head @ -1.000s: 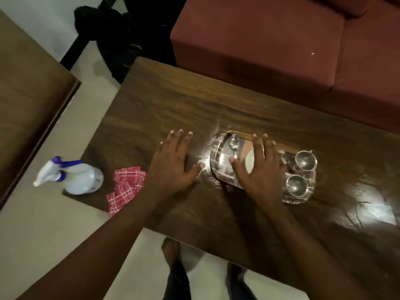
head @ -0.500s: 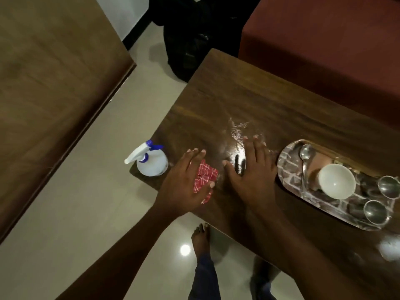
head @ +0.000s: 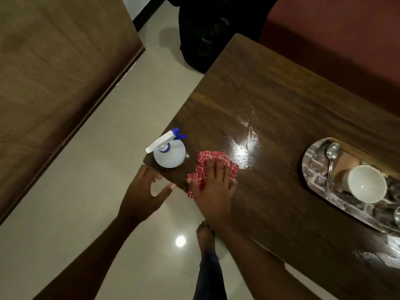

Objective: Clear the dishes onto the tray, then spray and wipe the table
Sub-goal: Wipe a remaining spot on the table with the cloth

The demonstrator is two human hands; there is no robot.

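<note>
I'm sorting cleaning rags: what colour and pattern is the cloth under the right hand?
Red with thin white checks; the cloth shows best in the head view.

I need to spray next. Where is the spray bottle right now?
Head view: the spray bottle stands on the table's near-left corner, just left of the red cloth under the right hand.

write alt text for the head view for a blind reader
A person's right hand presses a red checked cloth flat on a dark wooden table; the open left hand hovers at the table's edge beside a spray bottle. To the right, a tray holds a white bowl and spoon.
</note>
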